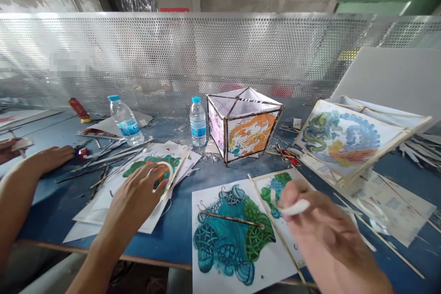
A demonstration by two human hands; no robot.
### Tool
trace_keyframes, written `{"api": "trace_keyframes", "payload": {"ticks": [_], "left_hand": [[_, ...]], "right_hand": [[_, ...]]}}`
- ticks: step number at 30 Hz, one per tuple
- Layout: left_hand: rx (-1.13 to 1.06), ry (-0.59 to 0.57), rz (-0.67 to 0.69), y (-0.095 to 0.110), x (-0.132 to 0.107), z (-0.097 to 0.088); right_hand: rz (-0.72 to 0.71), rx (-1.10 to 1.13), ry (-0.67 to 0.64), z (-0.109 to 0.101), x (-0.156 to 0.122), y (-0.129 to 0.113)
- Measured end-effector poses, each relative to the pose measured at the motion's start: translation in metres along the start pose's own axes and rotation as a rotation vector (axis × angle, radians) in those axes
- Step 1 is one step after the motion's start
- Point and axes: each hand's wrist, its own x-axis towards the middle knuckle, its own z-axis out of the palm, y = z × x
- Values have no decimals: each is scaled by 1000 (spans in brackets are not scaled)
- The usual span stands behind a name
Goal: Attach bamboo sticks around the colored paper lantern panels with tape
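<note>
Drawing (pixel 220 239) flat on the blue table (pixel 181 225), pale stick (pixel 275 229) along its edge but frame seemingly left to build, white strip (pixel 296 207) pinched in right hand (pixel 320 223), left hand (pixel 138 188) over second sheet (pixel 98 204), grip impossible to tell, dark-framed box (pixel 251 135) and pale-framed box (pixel 347 140) already assembled beyond.

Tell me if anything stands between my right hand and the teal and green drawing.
Only a thin pale stick, lying along the right side of the teal and green drawing, comes between it and your right hand in this view. I see nothing upright there.
</note>
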Motion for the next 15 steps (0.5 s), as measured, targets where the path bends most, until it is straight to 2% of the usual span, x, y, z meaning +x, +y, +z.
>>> {"api": "trace_keyframes", "payload": {"ticks": [3, 4, 5, 6, 8, 11, 13, 15], "left_hand": [[-100, 31, -54, 43, -23, 7], [-212, -14, -37, 60, -34, 7], [-493, -124, -35, 78, -45, 8], [-742, -183, -43, 94, -55, 8], [-1052, -275, -113, 118, -71, 8], [-1228, -332, -272, 135, -80, 12], [-1243, -327, -344, 137, -81, 16], [-1227, -298, -374, 136, -82, 18]], "right_hand": [[124, 213, -28, 30, -12, 6], [165, 298, -11, 40, -15, 9], [204, 414, 16, 49, -17, 12], [276, 561, 59, 56, -19, 14], [466, 936, 176, 67, -21, 15], [686, 1415, 329, 73, -22, 13], [713, 1521, 355, 73, -24, 12], [693, 1462, 380, 72, -28, 12]]}}
